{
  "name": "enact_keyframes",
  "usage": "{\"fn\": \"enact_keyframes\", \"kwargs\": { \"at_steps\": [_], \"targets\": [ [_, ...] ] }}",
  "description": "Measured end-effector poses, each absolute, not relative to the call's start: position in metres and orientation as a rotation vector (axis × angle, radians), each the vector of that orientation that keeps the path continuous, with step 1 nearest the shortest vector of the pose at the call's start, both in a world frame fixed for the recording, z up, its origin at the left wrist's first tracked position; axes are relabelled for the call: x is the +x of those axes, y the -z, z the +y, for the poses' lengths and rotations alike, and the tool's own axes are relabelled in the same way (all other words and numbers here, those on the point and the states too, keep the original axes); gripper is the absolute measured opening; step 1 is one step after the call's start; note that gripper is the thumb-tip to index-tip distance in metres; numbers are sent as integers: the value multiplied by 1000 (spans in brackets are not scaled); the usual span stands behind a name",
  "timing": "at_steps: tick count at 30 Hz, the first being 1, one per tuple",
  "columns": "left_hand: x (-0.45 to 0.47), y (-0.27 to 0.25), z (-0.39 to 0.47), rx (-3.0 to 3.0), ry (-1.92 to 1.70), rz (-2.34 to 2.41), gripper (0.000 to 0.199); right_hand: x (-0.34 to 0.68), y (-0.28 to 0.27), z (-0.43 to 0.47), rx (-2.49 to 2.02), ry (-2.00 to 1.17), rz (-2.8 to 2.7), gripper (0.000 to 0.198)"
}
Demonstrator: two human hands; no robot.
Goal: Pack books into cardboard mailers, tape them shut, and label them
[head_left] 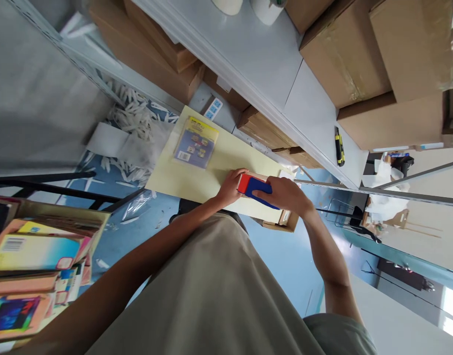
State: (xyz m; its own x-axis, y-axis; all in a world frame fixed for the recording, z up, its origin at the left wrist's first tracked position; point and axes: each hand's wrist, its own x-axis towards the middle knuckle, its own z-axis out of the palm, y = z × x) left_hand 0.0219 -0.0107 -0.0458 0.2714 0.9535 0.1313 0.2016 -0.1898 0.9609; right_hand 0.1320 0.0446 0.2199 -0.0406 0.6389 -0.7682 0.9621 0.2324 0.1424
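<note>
Over the pale yellow tabletop (219, 182) I have a red and blue block-shaped thing (258, 190), perhaps a small box, its exact kind unclear. My right hand (287, 195) is closed around its blue end, thumb along the top. At the red end, my left hand (230, 188) has its fingers curled against it. Part of a pale edge shows behind the block, mostly hidden by the hands. A yellow and purple packet (196, 143) with a barcode lies flat on the tabletop, left of my left hand.
An open carton (285, 221) stands by the tabletop's right end. A crate of books (34, 254) is at lower left. Above the tabletop runs a grey shelf (256, 54) with cardboard boxes (348, 54) and a utility knife (339, 146). White scraps (133, 118) litter the floor.
</note>
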Motion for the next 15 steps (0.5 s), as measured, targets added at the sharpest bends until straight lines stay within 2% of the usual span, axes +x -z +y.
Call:
{"fn": "enact_keyframes", "kwargs": {
  "at_steps": [3,10,15],
  "targets": [
    [22,47,-11,1587,-1018,1126,61,125,-219,43,1459,560,1816,55],
    [19,52,-6,1676,-983,1116,36,178,-214,48,1447,587,1708,52],
    [18,53,-8,1722,-955,1118,44,210,-185,50,1436,608,1673,53]
  ]
}}
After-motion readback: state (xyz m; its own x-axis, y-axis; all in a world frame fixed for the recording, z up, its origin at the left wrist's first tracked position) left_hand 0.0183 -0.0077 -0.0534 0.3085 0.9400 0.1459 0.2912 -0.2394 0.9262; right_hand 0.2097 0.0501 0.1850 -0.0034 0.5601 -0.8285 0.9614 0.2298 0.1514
